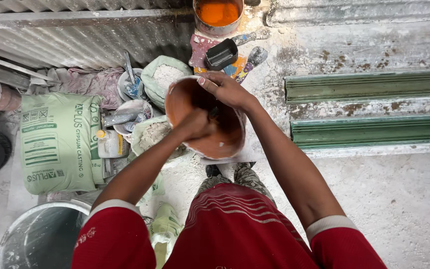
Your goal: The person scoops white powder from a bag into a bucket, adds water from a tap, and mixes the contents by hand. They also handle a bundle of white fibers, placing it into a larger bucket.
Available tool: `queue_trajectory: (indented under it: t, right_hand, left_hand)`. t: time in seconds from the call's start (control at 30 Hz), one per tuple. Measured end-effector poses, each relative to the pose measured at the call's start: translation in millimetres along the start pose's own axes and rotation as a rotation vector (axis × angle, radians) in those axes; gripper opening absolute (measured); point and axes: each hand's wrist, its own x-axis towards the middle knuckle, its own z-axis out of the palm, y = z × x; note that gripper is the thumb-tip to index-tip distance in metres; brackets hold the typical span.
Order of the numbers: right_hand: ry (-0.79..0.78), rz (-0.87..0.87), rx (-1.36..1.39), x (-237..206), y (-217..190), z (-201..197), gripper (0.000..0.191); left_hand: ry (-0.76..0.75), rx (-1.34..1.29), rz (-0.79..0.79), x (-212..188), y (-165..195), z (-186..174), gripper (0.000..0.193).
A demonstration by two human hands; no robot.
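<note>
I hold a round bowl (227, 142), stained orange inside with a white rim, in front of my knees. My right hand (225, 88) grips its far rim, fingers curled over the edge. My left hand (195, 124) is down inside the bowl, closed into a fist and pressed against the orange inner wall. Whether anything is in that fist is hidden. I am squatting in a red shirt, on a floor dusted with white powder.
A green sack (58, 142) lies at the left beside open bags of white powder (165, 74) and small tubs. A metal bucket (41, 234) stands bottom left. A can of orange paint (218, 15) and a black tray (221, 54) sit beyond. Green moulded strips (369, 85) lie at the right.
</note>
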Motion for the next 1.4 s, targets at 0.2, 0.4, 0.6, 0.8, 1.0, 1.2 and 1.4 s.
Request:
queue_trajectory:
  t: [0.2, 0.4, 0.6, 0.8, 1.0, 1.2, 1.4]
  right_hand:
    - [-0.022, 0.061, 0.125, 2, 0, -13, 0.054]
    - [0.022, 0.156, 0.109, -4, -2, -6, 0.051]
    - [0.082, 0.069, 0.037, 7, -5, -1, 0.052]
    - [-0.042, 0.178, 0.320, 5, 10, -20, 0.055]
    - [0.225, 0.110, 0.009, 0, 20, -2, 0.055]
    - [0.080, 0.225, 0.295, -4, 25, -8, 0.055]
    - [0.004, 0.131, -0.068, -15, 20, -13, 0.059]
  left_hand:
    - [0.396, 0.166, 0.669, -10, -2, -36, 0.034]
    - [0.176, 0.247, 0.036, -11, -18, -19, 0.014]
    - [0.180, -0.022, 0.547, -15, 7, 1, 0.044]
    - [0.223, 0.481, 0.102, -1, -49, -53, 0.034]
    - [-0.227, -1.083, -0.288, 0, -9, 29, 0.035]
    - [0.827, -1.994, -0.145, 16, 26, 20, 0.031]
    - [0.357, -0.583, -0.327, -29, 81, 44, 0.024]
